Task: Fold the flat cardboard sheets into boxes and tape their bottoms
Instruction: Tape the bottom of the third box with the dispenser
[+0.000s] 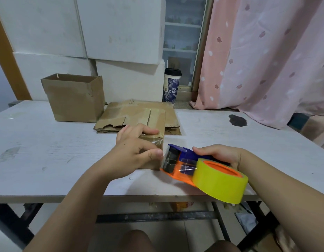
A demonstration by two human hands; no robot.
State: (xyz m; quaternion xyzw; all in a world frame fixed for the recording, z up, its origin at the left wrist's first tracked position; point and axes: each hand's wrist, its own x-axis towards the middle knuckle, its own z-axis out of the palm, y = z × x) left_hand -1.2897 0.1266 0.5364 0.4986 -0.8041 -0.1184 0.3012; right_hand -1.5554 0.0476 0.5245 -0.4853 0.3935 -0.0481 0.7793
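A small cardboard box (155, 122) lies upside down in the middle of the table, clear tape running along its bottom seam. My left hand (135, 151) grips the box's near right corner, thumb against its side beside the tape. My right hand (217, 154) holds the blue handle of an orange tape dispenser (177, 160) with a yellow tape roll (219, 182). The dispenser's blade end touches the box's right side, low down. Behind the box lies a stack of flat cardboard sheets (121, 113).
A folded open box (74, 99) stands at the back left of the white table (48, 151). A dark stain (237, 120) marks the table at the right. A lidded cup (171, 85), big white boxes (121, 28) and a pink curtain (266, 57) are behind.
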